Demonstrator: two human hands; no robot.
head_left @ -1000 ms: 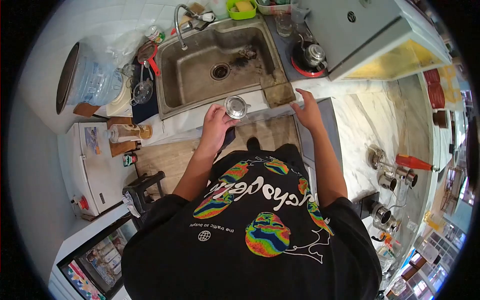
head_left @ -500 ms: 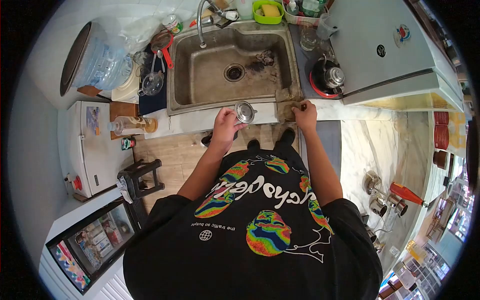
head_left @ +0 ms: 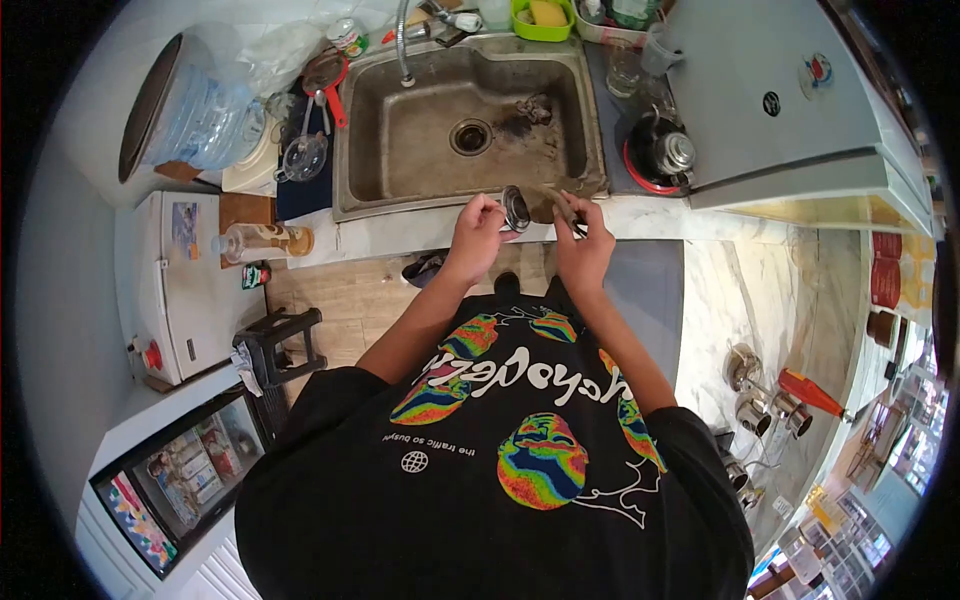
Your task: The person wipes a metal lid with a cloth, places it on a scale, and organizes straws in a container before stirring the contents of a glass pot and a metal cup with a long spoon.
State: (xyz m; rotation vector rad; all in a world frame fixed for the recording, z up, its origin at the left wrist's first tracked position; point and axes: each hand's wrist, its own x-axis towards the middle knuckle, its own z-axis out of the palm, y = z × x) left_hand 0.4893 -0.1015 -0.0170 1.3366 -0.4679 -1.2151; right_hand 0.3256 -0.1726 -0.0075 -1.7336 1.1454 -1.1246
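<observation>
My left hand [head_left: 476,240] pinches a small round metal cup [head_left: 516,208] by its side, tilted so that its round face turns to the right. Close beside it, my right hand [head_left: 588,246] is closed on a brown cloth [head_left: 542,203] at the sink's front edge. Part of the cloth rises between the fingers, and its left part lies right by the cup. Just beyond both hands is the steel sink [head_left: 420,170], with dark wet grounds [head_left: 535,108] on its floor.
Left of the sink lie a red-handled strainer [head_left: 335,100], a glass pitcher [head_left: 304,157] and a plastic bottle [head_left: 265,243]. On the right, a kettle [head_left: 672,152] stands on a red base near drinking glasses [head_left: 622,75]. A tap [head_left: 403,45] hangs over the sink.
Both hands have come closer together. The metal cup has moved right and tipped from facing up to sideways. My right hand has moved left, lifting part of the cloth.
</observation>
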